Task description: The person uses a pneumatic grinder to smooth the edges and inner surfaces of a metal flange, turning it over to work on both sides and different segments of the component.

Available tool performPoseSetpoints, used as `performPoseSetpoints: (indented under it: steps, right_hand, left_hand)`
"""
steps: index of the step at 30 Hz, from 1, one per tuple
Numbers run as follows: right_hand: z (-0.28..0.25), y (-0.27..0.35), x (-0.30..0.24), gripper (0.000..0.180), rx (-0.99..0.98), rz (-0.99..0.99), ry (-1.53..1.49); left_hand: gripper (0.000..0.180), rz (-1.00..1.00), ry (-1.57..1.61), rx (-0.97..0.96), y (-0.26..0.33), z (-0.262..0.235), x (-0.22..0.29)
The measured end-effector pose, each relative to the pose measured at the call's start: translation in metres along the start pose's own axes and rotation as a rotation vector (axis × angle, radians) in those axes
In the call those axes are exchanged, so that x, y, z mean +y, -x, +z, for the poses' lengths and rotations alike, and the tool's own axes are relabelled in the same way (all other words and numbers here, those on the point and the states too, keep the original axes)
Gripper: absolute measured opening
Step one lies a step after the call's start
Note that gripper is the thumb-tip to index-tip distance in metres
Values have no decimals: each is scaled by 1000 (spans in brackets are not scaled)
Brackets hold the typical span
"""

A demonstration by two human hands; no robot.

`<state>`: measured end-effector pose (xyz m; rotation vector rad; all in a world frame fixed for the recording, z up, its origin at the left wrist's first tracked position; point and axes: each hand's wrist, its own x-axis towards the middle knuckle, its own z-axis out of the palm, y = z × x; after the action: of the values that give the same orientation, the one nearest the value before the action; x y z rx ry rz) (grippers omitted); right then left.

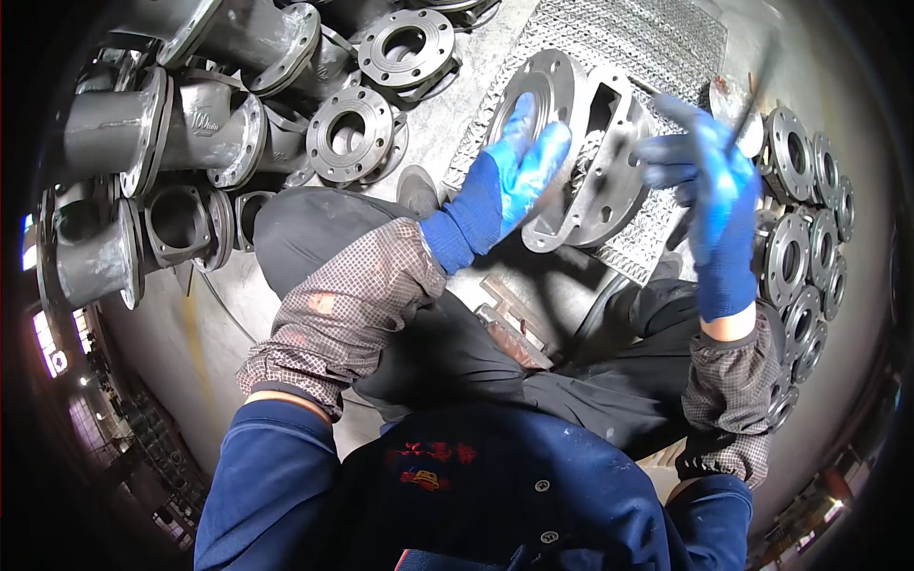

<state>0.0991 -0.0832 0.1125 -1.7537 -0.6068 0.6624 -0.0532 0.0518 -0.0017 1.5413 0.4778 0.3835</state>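
Note:
In front of me a grey cast-metal valve body (595, 176), with a round flange and a slotted oblong flange, stands on a patterned metal plate. My left hand (528, 157), in a blue coated glove, lies over the round flange's rim, fingers reaching toward its bore. Just right of the casting is my right hand (709, 176), gloved the same way, its fingers bent toward the oblong flange. A long thin dark tool (757, 90) slants up from that hand, blurred by motion. Its exact kind and the grip on it are partly hidden.
Flanged grey pipe castings (205, 124) are piled at the left. Two round-flanged pieces (350, 135) stand beside them. Stacked ring flanges (788, 257) line the right side. A rusty metal block (514, 338) lies between my legs, near the textured plate (657, 43).

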Motion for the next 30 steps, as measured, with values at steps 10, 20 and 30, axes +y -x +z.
performPoseSetpoints:
  steps: [10,20,30]
  right_hand:
    - [23,0,141,28,54,271,-601]
    - [32,-10,57,32,-7,240,-33]
    - [44,2,50,31,57,326,-162]
  left_hand:
    - [37,618,-361,83,-25,-4,-8]
    - [49,-513,601,112,-30,-17,44]
    - [55,-573,1148,0,-6,-27,19]
